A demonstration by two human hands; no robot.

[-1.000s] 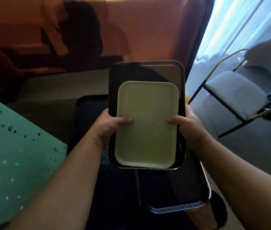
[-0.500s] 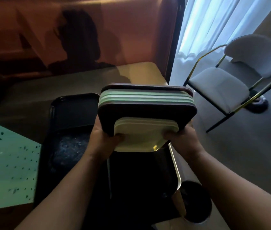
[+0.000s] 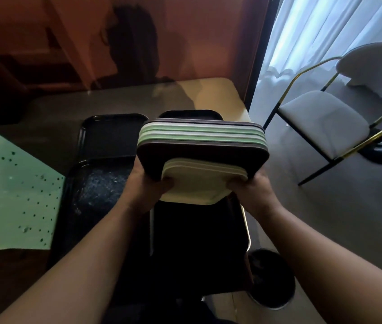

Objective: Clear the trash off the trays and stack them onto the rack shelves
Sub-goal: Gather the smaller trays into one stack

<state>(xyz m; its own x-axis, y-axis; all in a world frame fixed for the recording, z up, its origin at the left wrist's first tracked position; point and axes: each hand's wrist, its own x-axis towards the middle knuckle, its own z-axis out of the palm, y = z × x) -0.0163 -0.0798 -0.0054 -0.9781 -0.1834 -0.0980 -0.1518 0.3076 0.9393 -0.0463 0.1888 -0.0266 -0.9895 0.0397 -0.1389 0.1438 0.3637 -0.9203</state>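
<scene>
Tray stack (image 3: 202, 146) clamped between left hand (image 3: 149, 185), right hand (image 3: 250, 187); fingers curled underneath.

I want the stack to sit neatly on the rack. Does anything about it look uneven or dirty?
Yes. The stack of trays, held by the left hand and right hand, mixes sizes: small cream trays under wider dark ones. The black tray on the table carries pale specks.

The scene is dimly lit, with daylight admitted only through the white curtain (image 3: 306, 31) at upper right. A person's shadow is cast on the reddish wall (image 3: 197, 31). The lower centre is lost in blackness. Straight lines are bowed by wide-angle distortion, and detail is softened throughout.
</scene>
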